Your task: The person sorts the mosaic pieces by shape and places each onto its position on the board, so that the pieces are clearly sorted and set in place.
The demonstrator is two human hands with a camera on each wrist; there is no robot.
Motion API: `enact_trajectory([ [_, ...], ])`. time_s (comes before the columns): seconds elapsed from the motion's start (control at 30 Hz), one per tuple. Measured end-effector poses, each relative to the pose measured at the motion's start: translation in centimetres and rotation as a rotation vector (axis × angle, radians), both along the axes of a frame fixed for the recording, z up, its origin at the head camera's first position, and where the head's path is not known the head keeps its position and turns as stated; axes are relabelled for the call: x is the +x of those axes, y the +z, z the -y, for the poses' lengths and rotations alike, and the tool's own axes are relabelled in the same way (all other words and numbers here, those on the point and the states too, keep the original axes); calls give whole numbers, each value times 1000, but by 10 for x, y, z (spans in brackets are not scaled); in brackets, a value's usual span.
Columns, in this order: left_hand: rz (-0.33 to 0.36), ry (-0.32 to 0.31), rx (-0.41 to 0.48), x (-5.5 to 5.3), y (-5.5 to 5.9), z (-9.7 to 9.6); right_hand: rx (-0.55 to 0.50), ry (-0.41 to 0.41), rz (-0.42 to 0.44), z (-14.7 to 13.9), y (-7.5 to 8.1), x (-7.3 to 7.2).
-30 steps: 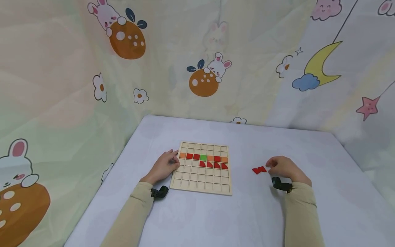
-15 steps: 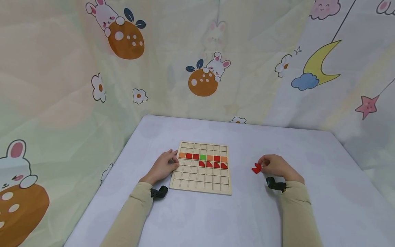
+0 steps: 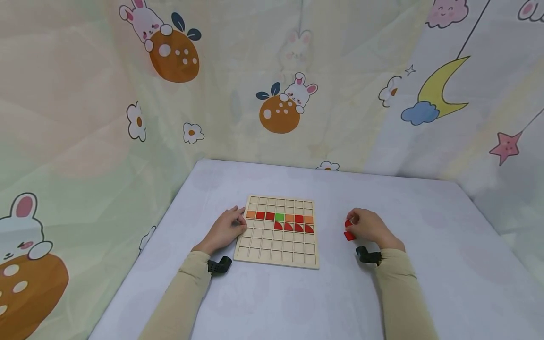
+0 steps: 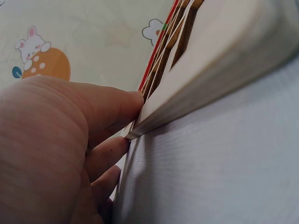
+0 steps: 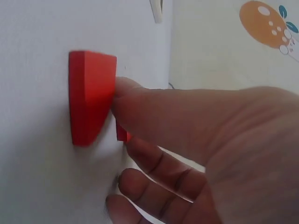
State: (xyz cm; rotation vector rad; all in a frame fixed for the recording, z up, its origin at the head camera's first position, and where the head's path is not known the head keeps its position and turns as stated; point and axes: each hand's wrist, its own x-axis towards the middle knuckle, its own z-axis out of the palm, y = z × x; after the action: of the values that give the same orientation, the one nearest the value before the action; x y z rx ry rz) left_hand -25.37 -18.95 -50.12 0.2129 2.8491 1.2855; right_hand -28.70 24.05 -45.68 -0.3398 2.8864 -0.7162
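Note:
A square wooden grid board [image 3: 275,257] lies on the table, with orange, red and green tiles in one row and several curved red pieces in the row below. My left hand [image 3: 223,229] grips its left edge; in the left wrist view the thumb [image 4: 117,105] lies on the rim and a finger touches the side beneath. My right hand [image 3: 369,228] is over two loose red pieces right of the board. In the right wrist view, the nearer red piece [image 5: 91,98] lies beside the thumb, and the other red piece [image 5: 121,132], mostly hidden, is between thumb and index finger.
A white cloth covers the table [image 3: 272,307]. Behind it hangs a fabric backdrop [image 3: 229,56] printed with rabbits, flowers and a moon. Each wrist carries a black camera [image 3: 219,265].
My right hand has moved left onto the loose red pieces, which have shifted slightly left and turned. My left hand and the board stay where they were.

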Motion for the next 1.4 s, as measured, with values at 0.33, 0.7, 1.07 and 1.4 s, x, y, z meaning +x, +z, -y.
enact_trajectory([
  [0.33, -7, -2, 5, -1, -1, 1, 19, 3, 0, 10, -5, -3],
  [0.7, -11, -8, 11, 0, -2, 1, 4, 22, 8, 15, -3, -2],
  [1.07, -3, -1, 5, 1, 0, 0, -16, -24, 61, 27, -6, -4],
  [1.4, -10, -2, 6, 0, 0, 0, -41, 3, 54, 40, -3, -1],
])
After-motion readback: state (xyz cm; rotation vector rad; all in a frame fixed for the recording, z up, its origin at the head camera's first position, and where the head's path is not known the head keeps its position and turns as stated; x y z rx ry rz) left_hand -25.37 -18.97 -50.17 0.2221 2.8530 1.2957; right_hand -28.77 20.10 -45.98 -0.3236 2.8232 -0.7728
